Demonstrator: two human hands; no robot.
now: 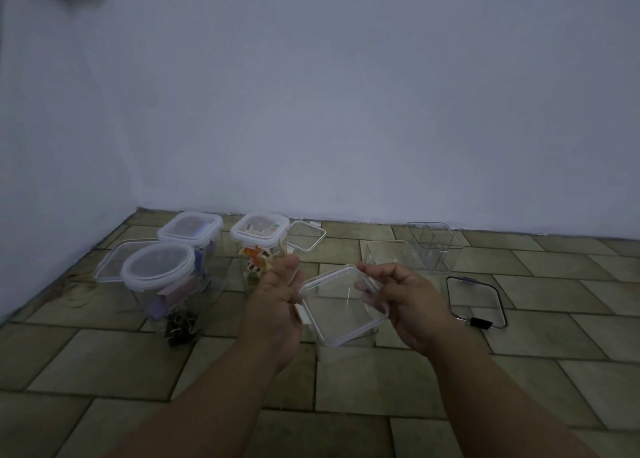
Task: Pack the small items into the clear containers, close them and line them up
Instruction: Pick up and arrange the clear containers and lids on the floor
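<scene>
Tiled floor (346,388) in dim light meets a plain pale wall (346,111). The single head view looks down along two bare forearms. Both hands hold a clear square lid (341,305), tilted, just above a clear box (363,338) that stands on the floor between them. The left hand (280,295) curls its fingers round the lid's left edge. The right hand (405,301) pinches the far right corner, thumb on top, fingers showing through the plastic. To the left stand three closed containers: a round jar (157,274), a square tub (190,227) behind it, and a tall tub (259,230) of coloured bits. Black clips (181,326) show at the jar's foot; inside it or on the floor, I cannot tell. To the right stand a clear bin (388,255) and a divided bin (434,246), with a black-rimmed lid (476,300) flat on the floor nearer the camera. The held lid looks light, thin and fairly stiff, but smooth and probably slippery. Opposite edges, as now, seem the surest hold, then pressure at the corners to seat it. Whether the box holds anything cannot be made out.
</scene>
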